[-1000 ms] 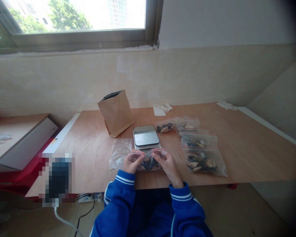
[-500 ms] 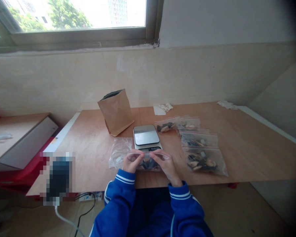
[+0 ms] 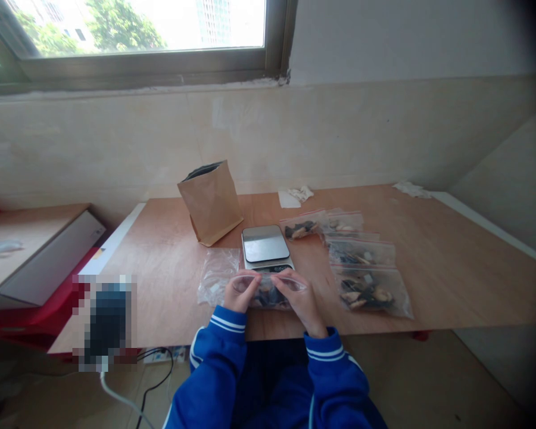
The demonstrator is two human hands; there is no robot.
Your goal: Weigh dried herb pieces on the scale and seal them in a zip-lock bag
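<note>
Right now a small clear plastic zip bag with dark and pale dried pieces inside [image 3: 268, 293] sits at the near edge of the wooden surface [image 3: 451, 268], just in front of the flat silver digital scale [image 3: 265, 246], and both hands pinch its top strip: the left hand [image 3: 240, 292] has a closed grip on the left end, the right hand [image 3: 298, 296] on the right end. Sealing seems the step in hand, calling for a firm press along the strip. Beside it lie four filled clear bags [image 3: 366, 277], an empty crumpled clear bag [image 3: 218, 273], and a brown paper pouch [image 3: 211, 202] standing behind.
</note>
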